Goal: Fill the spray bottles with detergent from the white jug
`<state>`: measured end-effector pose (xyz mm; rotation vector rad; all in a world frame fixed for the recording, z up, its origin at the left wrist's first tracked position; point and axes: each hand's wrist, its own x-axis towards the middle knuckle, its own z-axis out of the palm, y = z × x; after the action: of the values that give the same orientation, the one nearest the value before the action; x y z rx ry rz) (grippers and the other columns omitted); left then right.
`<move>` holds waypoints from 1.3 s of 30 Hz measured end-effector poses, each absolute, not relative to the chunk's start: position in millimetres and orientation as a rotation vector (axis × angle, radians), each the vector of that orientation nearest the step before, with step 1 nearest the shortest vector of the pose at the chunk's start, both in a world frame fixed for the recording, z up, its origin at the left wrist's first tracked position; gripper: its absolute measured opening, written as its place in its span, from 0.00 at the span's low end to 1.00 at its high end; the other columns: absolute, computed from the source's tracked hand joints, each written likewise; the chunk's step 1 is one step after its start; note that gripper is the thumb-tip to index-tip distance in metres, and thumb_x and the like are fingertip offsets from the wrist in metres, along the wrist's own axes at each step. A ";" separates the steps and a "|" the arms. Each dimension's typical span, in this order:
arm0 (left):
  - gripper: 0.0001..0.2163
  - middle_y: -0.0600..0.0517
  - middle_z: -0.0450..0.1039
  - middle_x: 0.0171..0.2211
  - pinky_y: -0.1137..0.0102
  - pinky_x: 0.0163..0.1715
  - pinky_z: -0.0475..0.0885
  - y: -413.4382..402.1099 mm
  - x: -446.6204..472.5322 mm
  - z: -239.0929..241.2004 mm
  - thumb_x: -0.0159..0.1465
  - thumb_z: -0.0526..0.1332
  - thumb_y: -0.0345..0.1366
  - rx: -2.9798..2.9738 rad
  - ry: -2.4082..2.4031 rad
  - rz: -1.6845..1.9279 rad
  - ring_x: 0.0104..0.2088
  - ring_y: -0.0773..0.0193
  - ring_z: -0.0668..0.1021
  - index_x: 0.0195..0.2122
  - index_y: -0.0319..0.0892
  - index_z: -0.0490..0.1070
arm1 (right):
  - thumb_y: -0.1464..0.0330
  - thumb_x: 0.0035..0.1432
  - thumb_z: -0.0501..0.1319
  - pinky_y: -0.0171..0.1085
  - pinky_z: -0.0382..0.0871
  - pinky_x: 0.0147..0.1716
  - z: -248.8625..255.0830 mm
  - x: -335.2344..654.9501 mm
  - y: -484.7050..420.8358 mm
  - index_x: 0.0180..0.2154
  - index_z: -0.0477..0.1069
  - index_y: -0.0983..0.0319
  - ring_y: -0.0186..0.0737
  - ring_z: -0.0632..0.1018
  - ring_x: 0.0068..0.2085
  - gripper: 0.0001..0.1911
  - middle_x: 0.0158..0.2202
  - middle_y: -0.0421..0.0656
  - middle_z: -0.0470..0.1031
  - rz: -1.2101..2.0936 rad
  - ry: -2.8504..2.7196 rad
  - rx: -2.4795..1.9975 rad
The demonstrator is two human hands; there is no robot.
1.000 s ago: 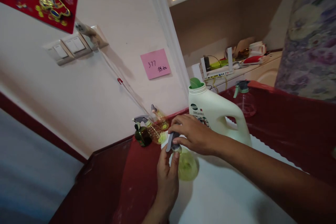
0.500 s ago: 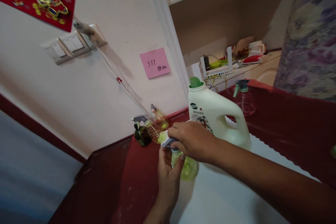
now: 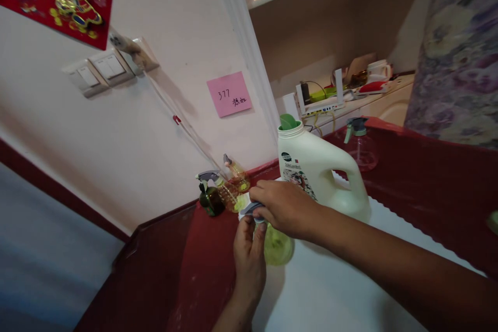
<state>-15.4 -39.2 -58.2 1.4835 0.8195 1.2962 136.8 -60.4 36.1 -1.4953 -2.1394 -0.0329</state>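
A small round green spray bottle (image 3: 278, 245) stands on the white surface (image 3: 334, 290). My left hand (image 3: 249, 254) wraps its left side from below. Over its top, my right hand (image 3: 282, 206) grips the grey and white spray head (image 3: 249, 210), fingers closed around it. Just behind my right hand stands a big white jug (image 3: 319, 168) with a handle and an open green-lined mouth.
Three small spray bottles (image 3: 221, 189) cluster by the wall on the red ledge (image 3: 202, 259). A red-tinted spray bottle (image 3: 360, 146) stands behind the jug. A pink note (image 3: 229, 94) and switches (image 3: 105, 67) are on the wall. A floral curtain (image 3: 459, 52) hangs at right.
My right hand has turned on the spray head: the head stood up between my fingers a second ago and now lies flatter under my hand. The bottle stays put.
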 end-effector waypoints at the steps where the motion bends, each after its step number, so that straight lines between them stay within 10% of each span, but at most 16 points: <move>1: 0.15 0.51 0.76 0.38 0.70 0.42 0.70 -39.5 -16.4 -58.7 0.63 0.67 0.48 1.500 0.827 1.279 0.40 0.62 0.76 0.41 0.42 0.73 | 0.66 0.62 0.67 0.37 0.53 0.30 35.4 137.2 -60.3 0.41 0.71 0.59 0.40 0.76 0.39 0.07 0.40 0.41 0.75 -0.022 -2.128 -1.500; 39: 0.14 0.49 0.76 0.43 0.66 0.48 0.69 -30.3 -25.4 -57.5 0.66 0.64 0.47 1.580 0.794 1.155 0.44 0.58 0.76 0.45 0.43 0.76 | 0.66 0.64 0.65 0.37 0.53 0.30 35.2 137.1 -64.5 0.40 0.71 0.60 0.40 0.76 0.38 0.05 0.40 0.41 0.75 -0.037 -2.107 -1.512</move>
<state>-25.4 -30.3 -57.5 1.5800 0.7936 1.1551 137.1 -64.5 35.2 -1.5121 -2.1069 -0.0373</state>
